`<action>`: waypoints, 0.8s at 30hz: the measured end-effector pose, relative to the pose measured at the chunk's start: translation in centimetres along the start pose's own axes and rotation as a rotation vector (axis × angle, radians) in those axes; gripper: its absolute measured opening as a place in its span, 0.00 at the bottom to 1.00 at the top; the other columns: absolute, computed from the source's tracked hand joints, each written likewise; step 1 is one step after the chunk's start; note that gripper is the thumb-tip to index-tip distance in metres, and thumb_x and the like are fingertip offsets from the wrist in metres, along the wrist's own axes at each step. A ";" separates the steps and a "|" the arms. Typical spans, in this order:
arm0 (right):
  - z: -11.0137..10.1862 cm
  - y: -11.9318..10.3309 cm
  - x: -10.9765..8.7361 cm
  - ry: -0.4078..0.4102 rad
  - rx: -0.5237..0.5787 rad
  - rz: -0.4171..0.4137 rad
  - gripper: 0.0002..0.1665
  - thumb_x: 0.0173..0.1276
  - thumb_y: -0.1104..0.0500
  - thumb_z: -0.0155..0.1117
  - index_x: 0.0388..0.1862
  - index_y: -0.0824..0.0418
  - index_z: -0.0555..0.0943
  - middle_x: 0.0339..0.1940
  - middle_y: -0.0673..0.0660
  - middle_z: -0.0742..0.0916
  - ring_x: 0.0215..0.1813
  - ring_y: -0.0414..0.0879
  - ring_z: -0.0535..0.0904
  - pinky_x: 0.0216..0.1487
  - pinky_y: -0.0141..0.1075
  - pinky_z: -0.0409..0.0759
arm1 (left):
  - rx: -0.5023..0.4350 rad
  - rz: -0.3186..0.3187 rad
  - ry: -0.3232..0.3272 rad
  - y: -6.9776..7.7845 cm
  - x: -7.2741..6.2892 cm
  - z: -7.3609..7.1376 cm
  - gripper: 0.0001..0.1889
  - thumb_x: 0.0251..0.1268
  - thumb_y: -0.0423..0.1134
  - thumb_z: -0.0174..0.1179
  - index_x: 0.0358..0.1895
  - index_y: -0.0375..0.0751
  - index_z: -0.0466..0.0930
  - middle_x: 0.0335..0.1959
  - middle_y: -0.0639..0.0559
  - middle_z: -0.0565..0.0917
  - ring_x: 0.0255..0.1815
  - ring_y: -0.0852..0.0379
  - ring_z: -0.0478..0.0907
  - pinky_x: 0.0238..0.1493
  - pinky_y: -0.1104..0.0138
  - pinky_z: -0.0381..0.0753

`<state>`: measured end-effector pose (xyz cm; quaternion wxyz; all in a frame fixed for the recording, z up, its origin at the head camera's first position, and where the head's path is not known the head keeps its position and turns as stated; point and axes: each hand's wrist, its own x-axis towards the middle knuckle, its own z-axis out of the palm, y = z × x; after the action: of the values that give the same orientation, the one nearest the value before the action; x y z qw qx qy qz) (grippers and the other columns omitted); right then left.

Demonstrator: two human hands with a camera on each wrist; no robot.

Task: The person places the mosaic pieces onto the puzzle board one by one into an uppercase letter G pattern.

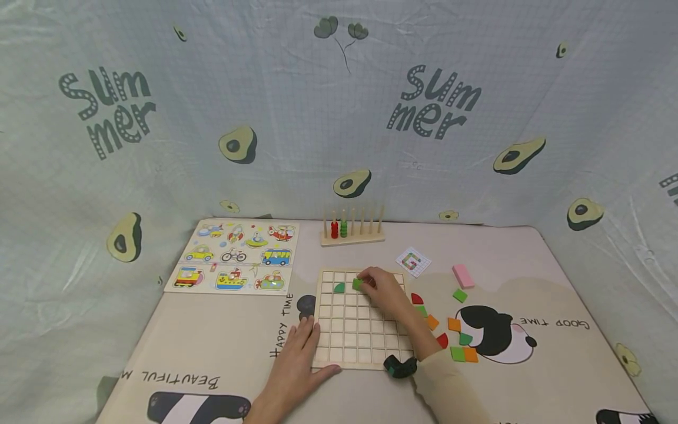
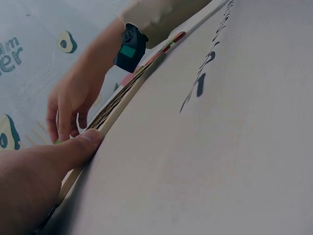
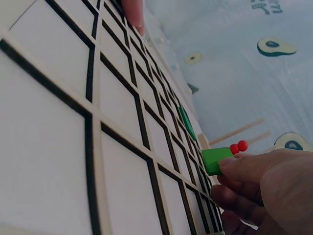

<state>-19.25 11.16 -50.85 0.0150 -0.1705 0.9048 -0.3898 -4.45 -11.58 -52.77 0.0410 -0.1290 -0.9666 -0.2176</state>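
My right hand [image 1: 382, 291] pinches a light green square tile [image 3: 215, 160] between thumb and fingers, close over the upper rows of a wooden grid board [image 1: 336, 341]. A dark green quarter-circle tile [image 1: 339, 287] lies in a cell to the left of it. At the board's lower left corner my left hand [image 1: 298, 364] rests with its fingers extended along the left side and its thumb [image 2: 87, 139] against the near edge. A dark band with a small device [image 1: 399, 367] is worn on the right wrist.
Right of the board lie loose tiles, such as a red quarter circle [image 1: 416, 299] and an orange square [image 1: 454, 324], and a pink block [image 1: 463, 276]. Behind are a pattern card [image 1: 414, 261] and a bead rack [image 1: 352, 236]. A vehicle puzzle [image 1: 233, 257] lies back left.
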 end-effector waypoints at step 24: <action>1.6 0.1 0.5 -0.011 -0.128 -0.099 0.13 0.71 0.58 0.65 0.51 0.60 0.88 0.45 0.54 0.84 0.43 0.44 0.81 0.44 0.37 0.84 | 0.022 0.010 0.001 -0.2 -0.1 0.2 0.51 0.55 0.72 0.62 0.71 0.33 0.69 0.75 0.40 0.68 0.79 0.44 0.62 0.81 0.51 0.60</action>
<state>-19.47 9.97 -51.96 -0.0102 -0.2178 0.9184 -0.3303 -4.41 -11.70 -53.07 0.0439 -0.1331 -0.9683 -0.2067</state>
